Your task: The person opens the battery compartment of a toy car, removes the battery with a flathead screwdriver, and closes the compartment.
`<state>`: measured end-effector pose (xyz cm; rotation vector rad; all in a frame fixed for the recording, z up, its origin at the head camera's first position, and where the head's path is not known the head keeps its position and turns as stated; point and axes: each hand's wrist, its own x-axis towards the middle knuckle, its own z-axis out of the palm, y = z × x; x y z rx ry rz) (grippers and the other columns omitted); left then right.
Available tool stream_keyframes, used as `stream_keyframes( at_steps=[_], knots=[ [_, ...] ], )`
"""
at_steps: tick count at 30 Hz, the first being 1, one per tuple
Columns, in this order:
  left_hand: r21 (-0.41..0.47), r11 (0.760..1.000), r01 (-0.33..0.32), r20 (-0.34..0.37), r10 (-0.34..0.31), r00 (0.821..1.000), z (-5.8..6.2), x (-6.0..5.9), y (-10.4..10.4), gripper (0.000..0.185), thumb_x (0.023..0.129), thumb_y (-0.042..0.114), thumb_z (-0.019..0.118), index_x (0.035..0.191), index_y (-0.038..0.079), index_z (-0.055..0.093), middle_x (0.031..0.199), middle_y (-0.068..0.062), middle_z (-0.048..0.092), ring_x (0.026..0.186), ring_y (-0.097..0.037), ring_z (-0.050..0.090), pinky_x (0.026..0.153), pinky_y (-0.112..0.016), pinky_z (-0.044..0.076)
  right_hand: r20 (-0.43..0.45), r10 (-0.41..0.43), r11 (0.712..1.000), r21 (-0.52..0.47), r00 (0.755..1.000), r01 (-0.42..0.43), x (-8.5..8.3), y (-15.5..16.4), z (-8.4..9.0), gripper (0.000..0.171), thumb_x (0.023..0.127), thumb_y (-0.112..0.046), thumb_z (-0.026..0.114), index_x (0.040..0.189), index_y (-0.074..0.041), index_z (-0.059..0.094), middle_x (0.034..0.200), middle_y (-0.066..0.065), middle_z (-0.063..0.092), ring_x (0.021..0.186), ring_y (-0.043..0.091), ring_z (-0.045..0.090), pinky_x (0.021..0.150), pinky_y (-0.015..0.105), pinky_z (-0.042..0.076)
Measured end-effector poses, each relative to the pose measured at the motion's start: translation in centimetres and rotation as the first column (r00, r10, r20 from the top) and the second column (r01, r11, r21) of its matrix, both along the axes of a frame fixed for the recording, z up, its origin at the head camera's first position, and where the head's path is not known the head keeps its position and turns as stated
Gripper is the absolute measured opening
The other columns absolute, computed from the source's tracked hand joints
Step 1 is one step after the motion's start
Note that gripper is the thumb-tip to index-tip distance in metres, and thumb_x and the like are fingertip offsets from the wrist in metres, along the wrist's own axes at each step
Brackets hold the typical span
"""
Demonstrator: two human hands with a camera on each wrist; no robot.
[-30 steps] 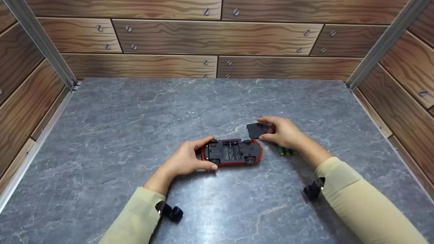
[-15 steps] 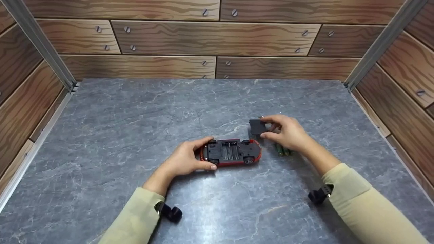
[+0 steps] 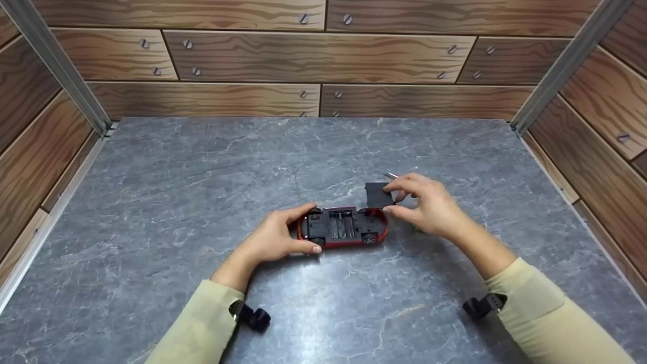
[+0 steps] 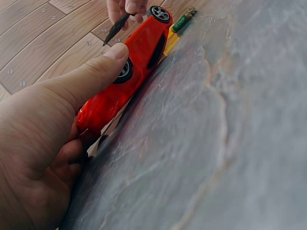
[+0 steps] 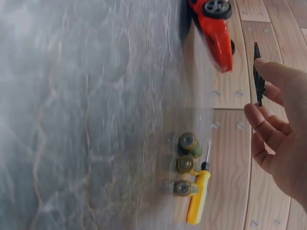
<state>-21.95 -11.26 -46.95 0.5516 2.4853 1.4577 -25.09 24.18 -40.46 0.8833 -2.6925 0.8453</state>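
A red toy car (image 3: pixel 342 226) lies wheels up on the table, its black underside showing an uncovered battery compartment. My left hand (image 3: pixel 270 235) grips the car's left end between thumb and fingers. Just behind the car's right end, a black battery cover (image 3: pixel 377 194) is pinched by my right hand (image 3: pixel 430 205), raised off the table. In the right wrist view the cover appears edge-on, apart from the car. Three green batteries, one of them the middle battery (image 5: pixel 185 164), stand out in that view beside a yellow-handled screwdriver (image 5: pixel 198 197); the right hand hides the batteries in the head view.
The grey marbled table (image 3: pixel 202 167) has wood-patterned panels (image 3: pixel 323 55) at its back and sides. Metal posts (image 3: pixel 556 71) rise at the back corners. The screwdriver's metal tip (image 3: pixel 391 175) shows behind the right hand.
My right hand has lifted the battery cover, then brought it slightly left and toward the car. It now blocks the batteries from the head view. The left hand and car have stayed put.
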Motion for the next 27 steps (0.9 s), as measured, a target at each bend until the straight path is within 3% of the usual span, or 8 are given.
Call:
stream_keyframes(
  at_steps=[9, 19, 27],
  knots=[
    [0.021, 1.000, 0.000, 0.002, 0.000, 1.000, 0.2, 0.1, 0.1, 0.101, 0.072, 0.035, 0.100, 0.159, 0.020, 0.051, 0.148, -0.009, 0.063, 0.118, -0.024, 0.065, 0.117, -0.049, 0.041, -0.001, 0.032, 0.999, -0.030, 0.999, -0.032, 1.6, -1.4, 0.1, 0.036, 0.085, -0.021, 0.092, 0.118, -0.014, 0.078, 0.108, 0.001, 0.071, 0.093, 0.018, 0.065, 0.070, 0.032, 0.051],
    [0.021, 1.000, 0.005, 0.002, -0.005, 1.000, 0.1, 0.1, 0.0, 0.102, 0.072, 0.035, 0.100, 0.160, 0.020, 0.050, 0.150, -0.010, 0.062, 0.120, -0.025, 0.065, 0.118, -0.049, 0.041, -0.035, 0.111, 0.994, -0.005, 0.993, -0.111, 2.7, -3.1, -0.6, 0.035, 0.085, -0.022, 0.092, 0.116, -0.012, 0.078, 0.113, 0.002, 0.069, 0.098, 0.024, 0.068, 0.087, 0.041, 0.055],
    [0.013, 1.000, 0.010, -0.014, -0.010, 1.000, 0.0, 0.0, 0.0, 0.101, 0.073, 0.037, 0.099, 0.160, 0.020, 0.050, 0.150, -0.010, 0.062, 0.128, -0.026, 0.062, 0.119, -0.049, 0.039, -0.048, 0.124, 0.991, 0.064, 0.991, -0.120, 3.1, -4.4, -0.9, 0.035, 0.087, -0.028, 0.091, 0.116, -0.012, 0.079, 0.114, 0.004, 0.070, 0.104, 0.025, 0.068, 0.091, 0.046, 0.057]
  ],
)
